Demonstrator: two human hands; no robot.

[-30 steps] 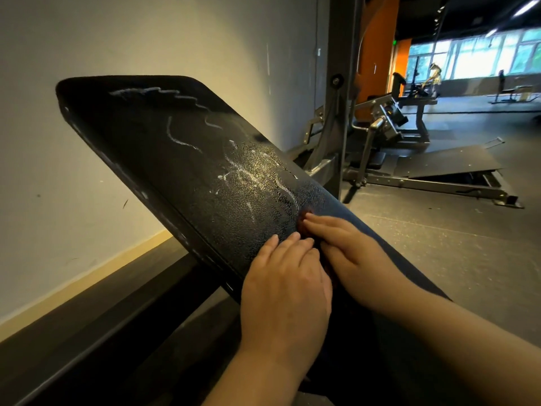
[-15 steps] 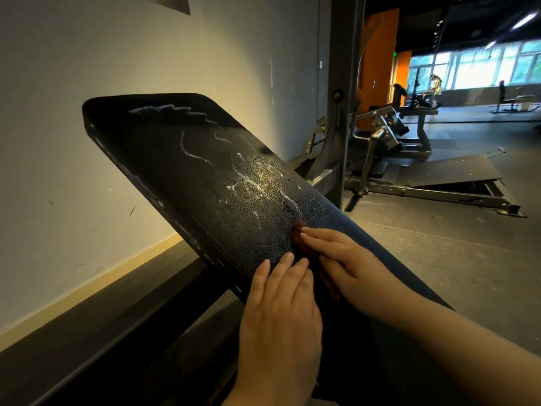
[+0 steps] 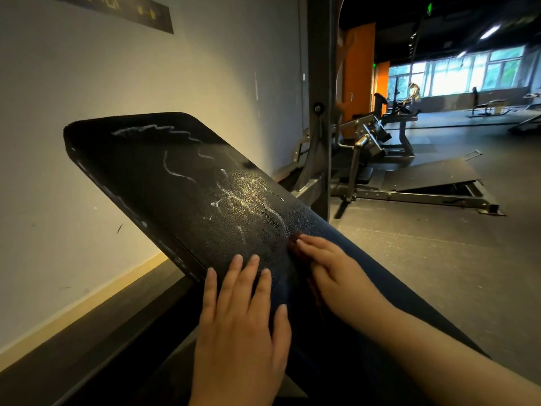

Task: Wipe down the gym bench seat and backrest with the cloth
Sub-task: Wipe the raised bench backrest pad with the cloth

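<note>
The left hand [image 3: 238, 326] has slid back down the bench [image 3: 152, 171], fingers flat and spread, holding nothing. The right hand [image 3: 330, 273] stays pressed on a reddish cloth [image 3: 293, 240] mid-frame; white streaks above remain unwiped.

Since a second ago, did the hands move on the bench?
Barely. The left hand slid back a little toward the person and its fingers spread; the right hand kept its place, fingers flat on a reddish cloth that barely shows. Nothing was picked up or let go. The white streaks on the backrest look the same; mostly the camera shifted.
</note>
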